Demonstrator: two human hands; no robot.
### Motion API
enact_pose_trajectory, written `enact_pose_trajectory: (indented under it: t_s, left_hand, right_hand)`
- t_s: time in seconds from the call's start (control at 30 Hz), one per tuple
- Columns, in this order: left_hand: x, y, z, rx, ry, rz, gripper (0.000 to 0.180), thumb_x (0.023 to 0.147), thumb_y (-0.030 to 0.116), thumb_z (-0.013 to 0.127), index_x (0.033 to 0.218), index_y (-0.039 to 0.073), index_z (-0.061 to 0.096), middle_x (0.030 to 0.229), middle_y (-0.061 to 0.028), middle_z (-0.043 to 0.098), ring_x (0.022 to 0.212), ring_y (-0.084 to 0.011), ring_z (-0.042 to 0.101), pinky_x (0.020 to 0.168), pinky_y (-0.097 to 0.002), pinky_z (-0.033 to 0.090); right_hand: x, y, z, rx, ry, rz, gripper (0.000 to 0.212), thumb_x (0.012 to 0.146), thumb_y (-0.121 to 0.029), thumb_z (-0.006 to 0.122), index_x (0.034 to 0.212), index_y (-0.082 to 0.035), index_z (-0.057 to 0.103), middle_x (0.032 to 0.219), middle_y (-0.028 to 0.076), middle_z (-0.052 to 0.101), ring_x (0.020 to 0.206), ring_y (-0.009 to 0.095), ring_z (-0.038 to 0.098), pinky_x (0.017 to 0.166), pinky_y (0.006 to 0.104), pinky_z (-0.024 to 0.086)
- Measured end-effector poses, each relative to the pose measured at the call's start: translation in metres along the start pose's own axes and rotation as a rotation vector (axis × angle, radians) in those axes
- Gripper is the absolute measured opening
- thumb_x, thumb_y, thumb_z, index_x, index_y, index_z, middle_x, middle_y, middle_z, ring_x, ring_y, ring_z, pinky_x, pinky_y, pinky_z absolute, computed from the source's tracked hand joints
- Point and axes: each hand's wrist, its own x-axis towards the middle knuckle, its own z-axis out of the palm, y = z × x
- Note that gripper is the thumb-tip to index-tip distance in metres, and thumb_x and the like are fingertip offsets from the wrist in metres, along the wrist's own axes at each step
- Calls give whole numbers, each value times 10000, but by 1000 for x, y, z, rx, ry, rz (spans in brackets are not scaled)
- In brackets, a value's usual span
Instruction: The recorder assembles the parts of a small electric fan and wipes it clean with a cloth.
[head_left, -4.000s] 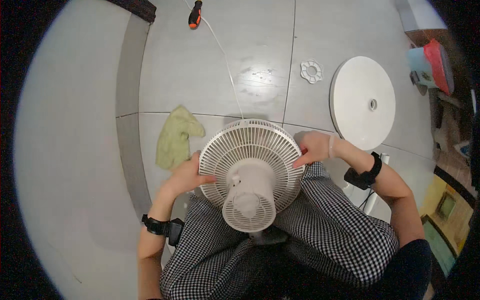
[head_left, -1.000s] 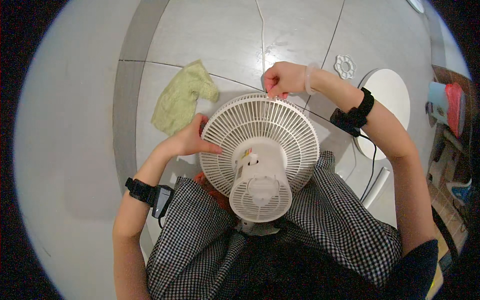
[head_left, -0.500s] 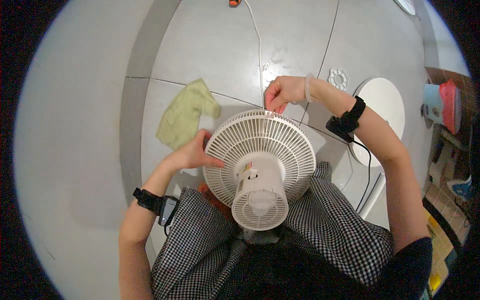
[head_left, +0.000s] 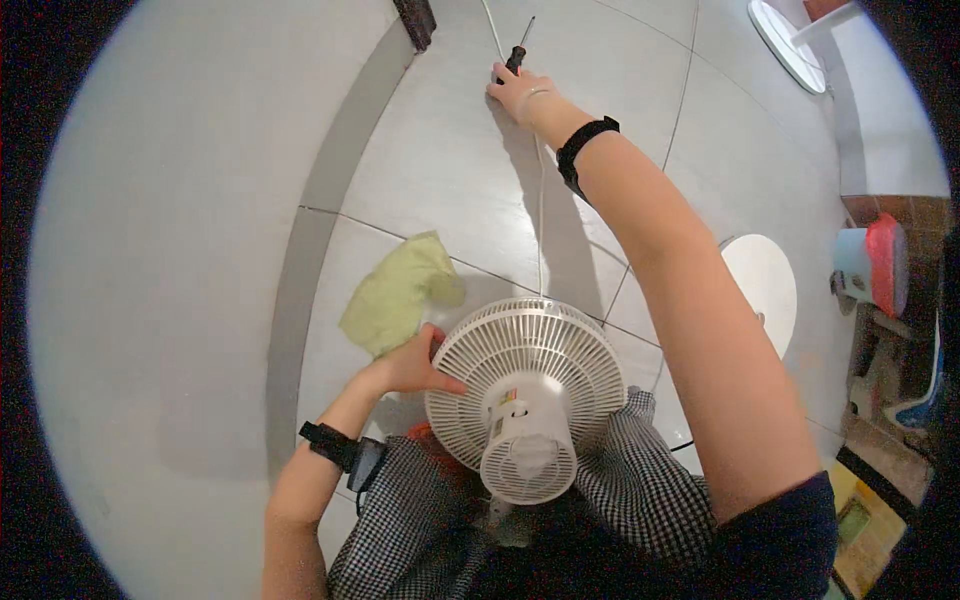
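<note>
A white fan head (head_left: 592,375) rests between my thighs, its round motor housing (head_left: 528,440) toward me and its slatted guard facing up. My left hand (head_left: 412,364) grips the guard's left rim, thumb on the slats, the other fingers partly hidden behind the edge. Far ahead, my right arm is stretched out over the floor. There my right hand (head_left: 522,92) closes around the dark handle of a screwdriver (head_left: 516,58), whose thin metal shaft points away from me. A white power cord (head_left: 541,215) runs from behind the fan, passing by that hand.
A pale green cloth (head_left: 395,290) lies left of the fan. On the right is a white round disc (head_left: 765,285), partly behind my arm. Another white round piece (head_left: 790,45) sits at the far right, and a wall (head_left: 170,300) borders the left.
My right hand has left the guard's top rim, reached far forward and taken hold of the screwdriver. My left hand keeps its grip on the guard. The whole view has shifted forward.
</note>
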Motion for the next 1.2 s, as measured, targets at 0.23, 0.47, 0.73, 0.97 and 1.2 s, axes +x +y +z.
enact_pose_trajectory:
  t_s: [0.23, 0.47, 0.73, 0.97, 1.2]
  left_hand:
    - [10, -11, 9, -132, -9, 112, 948, 588, 403, 879, 1247, -75, 393, 1145, -205, 585, 1058, -287, 582, 930, -342, 462]
    - [-4, -36, 14, -15, 82, 63, 950, 595, 427, 871, 1246, -78, 399, 1159, -218, 569, 1078, -296, 568, 928, -342, 454]
    - [15, -16, 4, 21, 13, 167, 1000, 604, 472, 858, 1256, -99, 360, 1154, -218, 554, 1080, -286, 558, 929, -332, 446]
    - [8, -2, 2, 159, -13, 91, 959, 603, 489, 852, 1217, -86, 389, 1114, -203, 565, 1045, -271, 566, 903, -325, 449]
    - [9, -14, 8, 121, 57, 116, 911, 608, 467, 847, 1201, -66, 406, 1074, -189, 578, 975, -266, 579, 863, -327, 461]
  right_hand:
    - [-41, 45, 31, 347, 554, -134, 251, 833, -172, 615, 1059, -79, 560, 1074, 139, 582, 916, 363, 613, 760, 453, 521]
    - [-200, 42, -45, 884, 485, -186, 268, 834, -147, 689, 1051, -54, 562, 847, 86, 616, 755, 163, 590, 684, 310, 484]
    - [-340, -9, -55, 983, 390, -73, 277, 858, -167, 673, 1072, -46, 545, 819, 116, 638, 665, 209, 614, 608, 317, 491]
    - [-352, -31, -47, 910, 377, -55, 291, 846, -150, 654, 1072, -13, 533, 940, 176, 592, 806, 330, 613, 703, 384, 498]
    - [-346, -33, -41, 858, 426, -73, 281, 845, -100, 676, 1078, -33, 535, 903, 116, 609, 737, 219, 617, 658, 313, 512]
